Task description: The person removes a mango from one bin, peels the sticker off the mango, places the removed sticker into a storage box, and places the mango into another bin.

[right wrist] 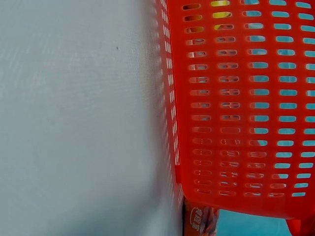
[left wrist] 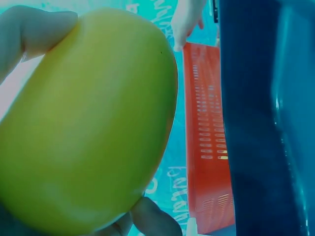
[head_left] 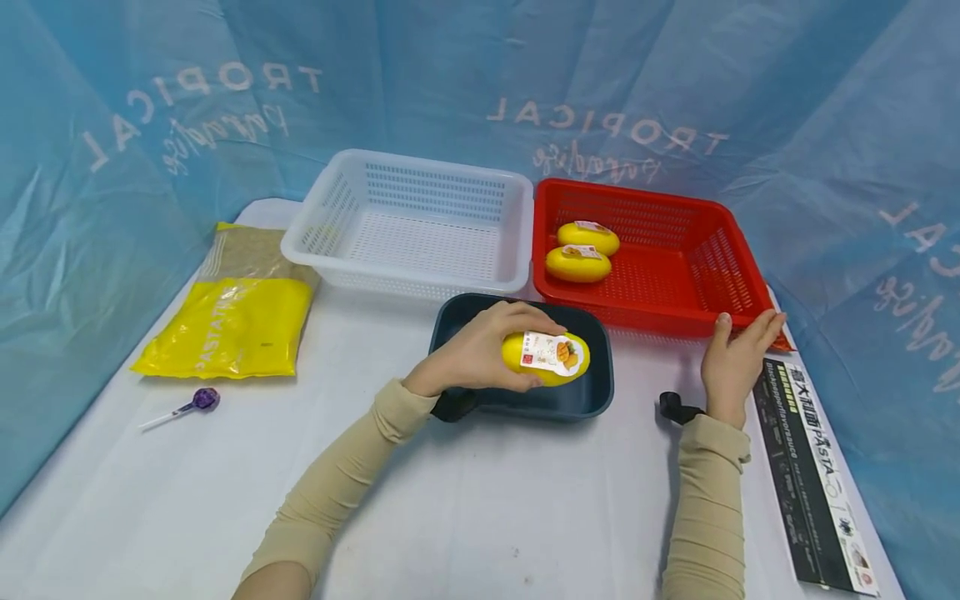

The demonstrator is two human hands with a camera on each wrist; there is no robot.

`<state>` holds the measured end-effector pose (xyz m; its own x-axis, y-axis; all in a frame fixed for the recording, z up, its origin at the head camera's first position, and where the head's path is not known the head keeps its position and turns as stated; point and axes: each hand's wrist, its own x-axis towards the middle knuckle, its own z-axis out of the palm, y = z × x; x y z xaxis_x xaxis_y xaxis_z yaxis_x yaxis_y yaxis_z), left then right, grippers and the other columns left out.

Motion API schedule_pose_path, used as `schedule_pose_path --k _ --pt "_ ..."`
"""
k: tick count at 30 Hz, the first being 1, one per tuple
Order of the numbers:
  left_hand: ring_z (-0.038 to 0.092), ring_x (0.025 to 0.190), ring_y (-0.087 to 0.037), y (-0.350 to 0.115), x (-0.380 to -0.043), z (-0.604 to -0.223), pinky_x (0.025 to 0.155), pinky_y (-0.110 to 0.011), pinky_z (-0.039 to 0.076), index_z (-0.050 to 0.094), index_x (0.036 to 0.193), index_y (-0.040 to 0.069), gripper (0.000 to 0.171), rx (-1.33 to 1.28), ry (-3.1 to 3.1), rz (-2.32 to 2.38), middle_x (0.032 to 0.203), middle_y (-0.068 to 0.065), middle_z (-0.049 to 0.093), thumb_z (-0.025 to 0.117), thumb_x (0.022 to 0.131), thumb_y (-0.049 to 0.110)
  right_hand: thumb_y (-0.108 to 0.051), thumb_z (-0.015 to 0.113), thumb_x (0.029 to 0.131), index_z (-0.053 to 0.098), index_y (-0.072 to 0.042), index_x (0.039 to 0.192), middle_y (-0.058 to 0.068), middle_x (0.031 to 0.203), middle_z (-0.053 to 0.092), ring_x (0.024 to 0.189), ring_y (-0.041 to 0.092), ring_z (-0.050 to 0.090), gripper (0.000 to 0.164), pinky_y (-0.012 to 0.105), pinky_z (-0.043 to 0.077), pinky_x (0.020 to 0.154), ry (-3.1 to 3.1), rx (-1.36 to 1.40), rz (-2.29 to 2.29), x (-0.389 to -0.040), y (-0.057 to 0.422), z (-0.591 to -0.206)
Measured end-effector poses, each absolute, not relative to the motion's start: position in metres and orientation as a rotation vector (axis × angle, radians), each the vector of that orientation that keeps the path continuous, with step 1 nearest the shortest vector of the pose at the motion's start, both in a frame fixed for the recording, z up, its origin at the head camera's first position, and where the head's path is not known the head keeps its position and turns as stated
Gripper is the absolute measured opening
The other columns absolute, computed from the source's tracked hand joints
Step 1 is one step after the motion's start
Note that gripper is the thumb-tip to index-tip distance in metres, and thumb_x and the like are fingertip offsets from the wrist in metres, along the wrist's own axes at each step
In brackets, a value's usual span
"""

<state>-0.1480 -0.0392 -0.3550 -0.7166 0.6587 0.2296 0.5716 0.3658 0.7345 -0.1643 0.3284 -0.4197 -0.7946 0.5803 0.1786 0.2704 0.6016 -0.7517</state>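
A yellow mango with a white label is held in my left hand, above the dark blue-grey tray. In the left wrist view the mango fills much of the picture, thumb and fingers at its ends. My right hand is at the front right corner of the red basket, fingers extended near the rim; whether they touch it is hard to tell. Two more labelled mangoes lie in that basket's left part. An orange-red packet shows partly beside the right fingers.
Left of the red basket stands a white basket. A yellow pasta bag and a purple lollipop lie at the left. Along the right edge lies a long black-and-white pasta box. Blue curtains hang behind.
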Motion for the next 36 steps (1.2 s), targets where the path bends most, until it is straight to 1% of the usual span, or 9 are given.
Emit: schedule_pose_path --k 5,11,21,25,31,36 --pt "0.046 0.115 -0.018 -0.049 -0.134 -0.358 0.085 -0.03 0.044 0.066 0.124 0.022 0.056 1.163 2.547 1.274 0.129 0.0 0.058 0.082 0.07 0.024 -0.048 0.033 0.101 -0.003 -0.01 0.156 0.007 0.164 -0.011 0.151 0.032 0.005 0.076 0.048 0.012 0.122 -2.417 -0.665 1.031 -0.164 0.329 -0.421" --pt "0.048 0.113 -0.018 -0.059 -0.119 -0.363 0.083 -0.028 0.044 0.066 0.123 0.022 0.057 1.197 2.574 1.271 0.128 0.0 0.059 0.084 0.069 0.022 -0.048 0.033 0.1 -0.004 -0.012 0.156 0.005 0.164 -0.012 0.152 0.031 0.004 0.075 0.047 0.013 0.122 -2.427 -0.684 1.026 -0.164 0.329 -0.421" --pt "0.048 0.111 -0.017 -0.064 -0.09 -0.378 0.082 -0.024 0.047 0.066 0.124 0.019 0.059 1.294 2.516 1.251 0.128 -0.001 0.06 0.086 0.069 0.02 -0.046 0.035 0.101 0.001 -0.009 0.156 0.008 0.164 -0.01 0.151 0.033 0.006 0.075 0.048 0.013 0.122 -2.428 -0.629 1.015 -0.161 0.33 -0.419" --pt "0.048 0.111 -0.016 -0.065 -0.081 -0.384 0.085 -0.024 0.047 0.065 0.124 0.019 0.06 1.351 2.485 1.274 0.128 0.0 0.06 0.086 0.068 0.02 -0.045 0.035 0.101 0.001 -0.01 0.156 0.008 0.164 -0.01 0.151 0.032 0.003 0.074 0.048 0.011 0.122 -2.441 -0.635 1.008 -0.159 0.331 -0.417" --pt "0.048 0.111 -0.014 -0.065 -0.066 -0.398 0.088 -0.024 0.047 0.064 0.124 0.019 0.058 1.405 2.427 1.261 0.129 0.001 0.06 0.085 0.07 0.022 -0.046 0.034 0.101 -0.002 -0.014 0.156 0.004 0.164 -0.013 0.152 0.03 -0.001 0.074 0.049 0.008 0.122 -2.487 -0.675 1.026 -0.159 0.332 -0.416" --pt "0.049 0.109 -0.013 -0.064 -0.058 -0.411 0.089 -0.021 0.045 0.064 0.124 0.021 0.057 1.446 2.435 1.176 0.128 0.003 0.061 0.084 0.071 0.028 -0.044 0.035 0.101 -0.001 -0.014 0.156 0.004 0.164 -0.013 0.152 0.028 -0.004 0.073 0.048 0.007 0.122 -2.487 -0.687 1.023 -0.16 0.331 -0.416"
